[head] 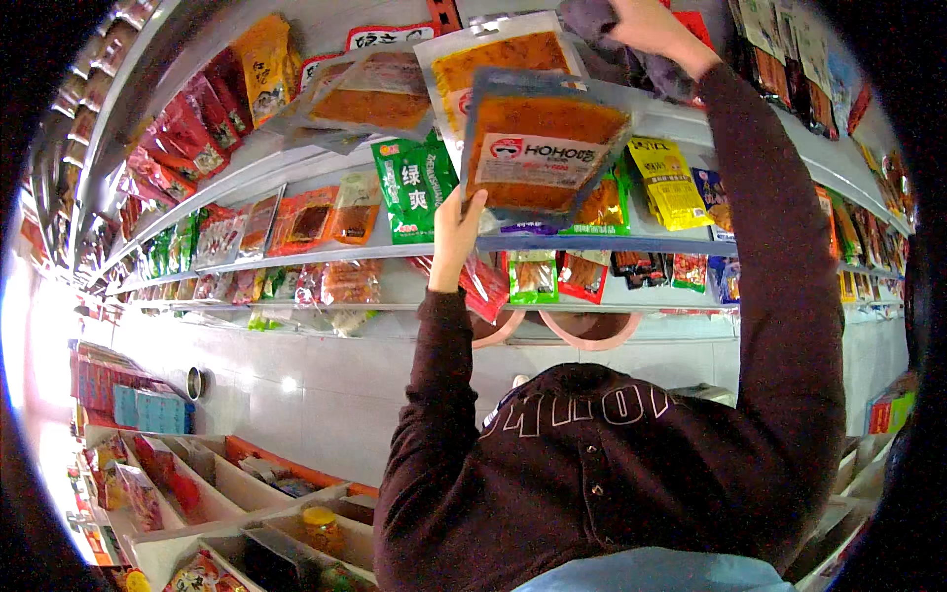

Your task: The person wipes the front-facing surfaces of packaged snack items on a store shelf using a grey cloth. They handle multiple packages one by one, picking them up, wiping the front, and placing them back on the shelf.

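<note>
My left hand (453, 229) grips the lower left corner of a clear plastic snack packet (547, 155) with flat orange-brown food and a white label. Behind it leans a similar packet (503, 55), partly covered; I cannot tell whether the hand holds that one too. At the top of the view my right hand (651, 29) clutches a dark grey cloth (662, 70) against the upper shelf (669, 118). More flat clear packets (370, 96) lie to the left on that shelf. A green packet (410, 189) stands just left of the held one, on the shelf below.
Packed snacks fill the lower shelf tiers, among them a yellow packet (669, 185) and red packets (484, 285). Round pinkish tubs (592, 329) sit beneath the lowest tier. Behind me at left stands a divided bin (222, 510) with goods and a yellow-lidded jar (322, 525).
</note>
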### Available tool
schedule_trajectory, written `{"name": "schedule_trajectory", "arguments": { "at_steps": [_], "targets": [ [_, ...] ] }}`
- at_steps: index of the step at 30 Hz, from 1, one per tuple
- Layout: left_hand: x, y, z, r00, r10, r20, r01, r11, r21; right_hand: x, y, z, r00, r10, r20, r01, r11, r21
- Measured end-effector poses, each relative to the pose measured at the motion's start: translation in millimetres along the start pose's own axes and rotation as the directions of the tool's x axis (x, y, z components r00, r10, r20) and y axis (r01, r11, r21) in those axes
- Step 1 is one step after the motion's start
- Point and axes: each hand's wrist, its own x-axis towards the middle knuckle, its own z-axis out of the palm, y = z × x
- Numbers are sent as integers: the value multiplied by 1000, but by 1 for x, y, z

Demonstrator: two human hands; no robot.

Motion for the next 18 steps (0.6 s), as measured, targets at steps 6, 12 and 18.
{"name": "schedule_trajectory", "arguments": {
  "at_steps": [6, 12, 18],
  "targets": [
    [-7, 128, -44, 991, 133, -23, -115, 918, 379, -69, -28, -47, 805, 166, -570, -5, 962, 273],
    [76, 202, -91, 997, 75, -12, -66, 939, 338, -130, -40, -53, 718, 318, -619, -137, 937, 322],
    [193, 150, -206, 948, -307, -85, 316, 870, 380, -137, -57, -34, 767, 276, -580, -37, 921, 389]
  ]
}}
